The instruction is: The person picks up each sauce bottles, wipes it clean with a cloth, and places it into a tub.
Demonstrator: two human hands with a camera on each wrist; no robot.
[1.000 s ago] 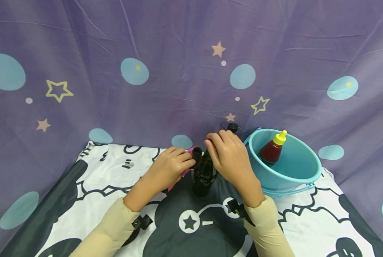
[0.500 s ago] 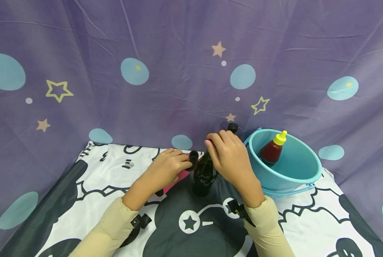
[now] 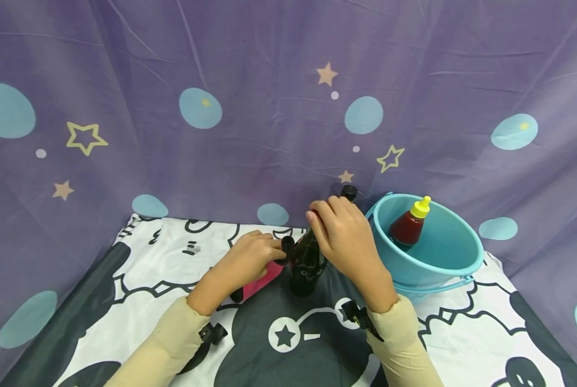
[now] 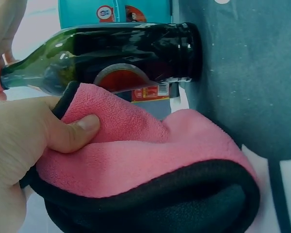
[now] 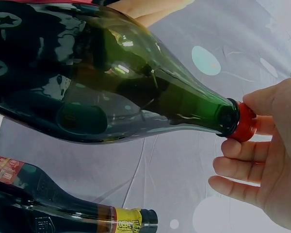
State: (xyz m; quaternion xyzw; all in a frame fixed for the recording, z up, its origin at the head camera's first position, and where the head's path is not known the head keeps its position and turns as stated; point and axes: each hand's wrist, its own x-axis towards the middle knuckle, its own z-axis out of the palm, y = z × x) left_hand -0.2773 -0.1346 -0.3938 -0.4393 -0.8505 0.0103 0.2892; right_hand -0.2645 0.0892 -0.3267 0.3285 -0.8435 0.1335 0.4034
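My left hand [image 3: 249, 257] grips a pink cloth with black edging [image 4: 121, 165], its thumb pressed on the pink side. The folded cloth hangs just left of a dark green glass bottle [image 3: 307, 264], which stands upright on the printed sheet. At the bottle's top, my right hand [image 3: 347, 239] pinches the red cap [image 5: 245, 122] between thumb and forefinger, while the other fingers are loosely bent beside it. A round label [image 4: 121, 77] shows on the bottle's side in the left wrist view.
Behind the right hand stands a second dark bottle with a black cap [image 3: 349, 192] and a yellow neck band. To the right is a light blue bucket [image 3: 450, 255], holding a dark red squeeze bottle [image 3: 408, 230] with a yellow top. A purple curtain [image 3: 269, 134] hangs behind.
My left hand and the cloth have shifted slightly down and left along the bottle, and more of the pink cloth shows. The right hand stays on the cap.
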